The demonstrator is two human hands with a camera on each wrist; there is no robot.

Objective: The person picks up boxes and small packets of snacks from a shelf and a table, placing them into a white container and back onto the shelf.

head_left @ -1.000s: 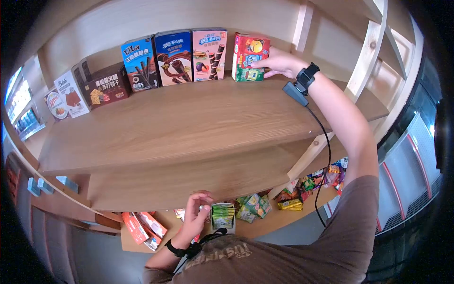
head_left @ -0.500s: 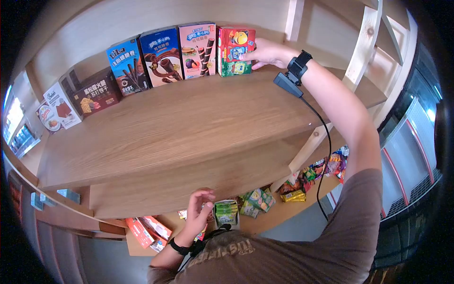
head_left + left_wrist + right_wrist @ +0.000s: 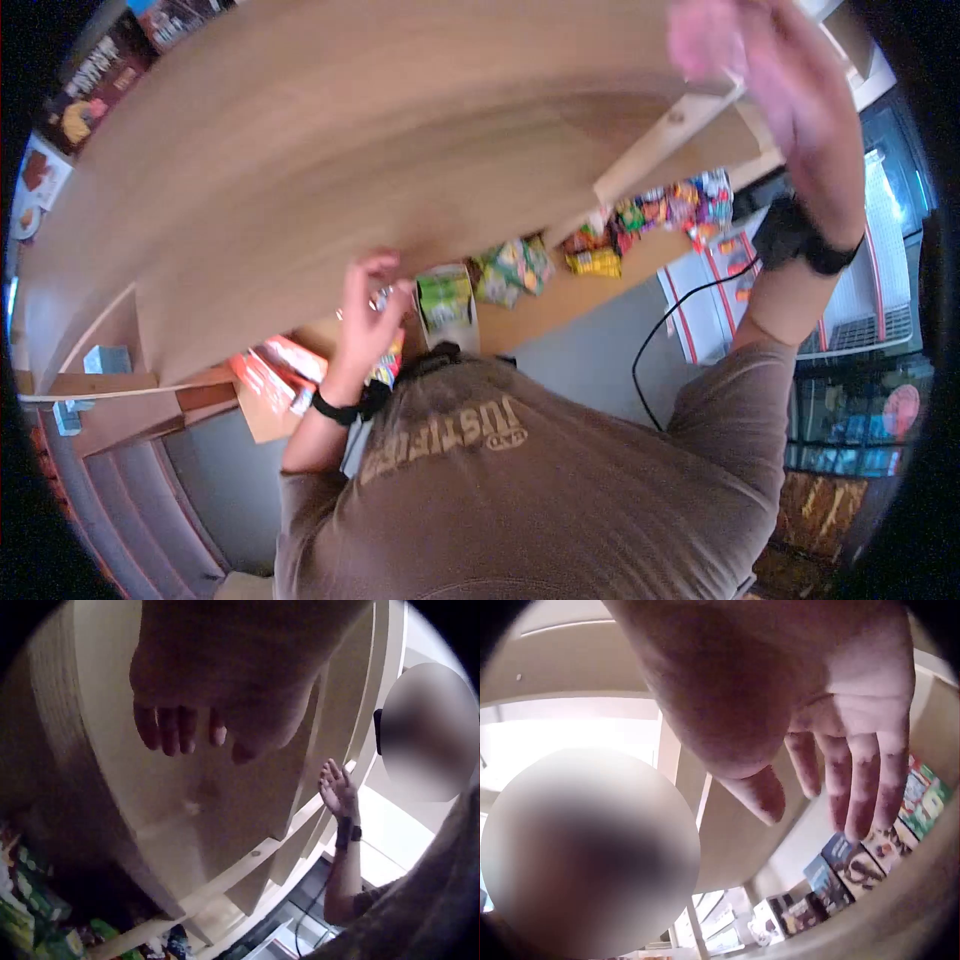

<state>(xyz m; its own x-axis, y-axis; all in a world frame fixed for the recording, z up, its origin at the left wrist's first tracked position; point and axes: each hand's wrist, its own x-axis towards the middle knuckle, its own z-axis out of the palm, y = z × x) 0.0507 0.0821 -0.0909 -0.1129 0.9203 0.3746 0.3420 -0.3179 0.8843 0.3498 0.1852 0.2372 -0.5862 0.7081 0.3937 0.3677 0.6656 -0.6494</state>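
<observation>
My right hand (image 3: 745,60) is raised at the shelf's right end, blurred in the head view. The right wrist view shows that hand (image 3: 810,712) with fingers extended and nothing held. Beyond its fingertips a red-and-green box (image 3: 926,799) stands at the end of a row, beside a pink box (image 3: 891,847) and a dark blue box (image 3: 855,866). Low in front of the body, my left hand (image 3: 372,315) hangs with loosely bent fingers near the lower shelf edge, gripping nothing. In the left wrist view this hand (image 3: 217,682) is dark, its fingers relaxed.
The wooden shelf (image 3: 300,120) spans the head view, with a brown box (image 3: 100,80) at upper left. Below lie a carton of green packets (image 3: 445,300), green bags (image 3: 515,270), colourful packets (image 3: 680,205) and red-and-white packs (image 3: 275,370). A cable hangs by my right arm.
My right hand has let go of the red-and-green box and drawn away to the right. The head view has tilted down, leaving most boxes out of it. My left hand keeps its relaxed pose.
</observation>
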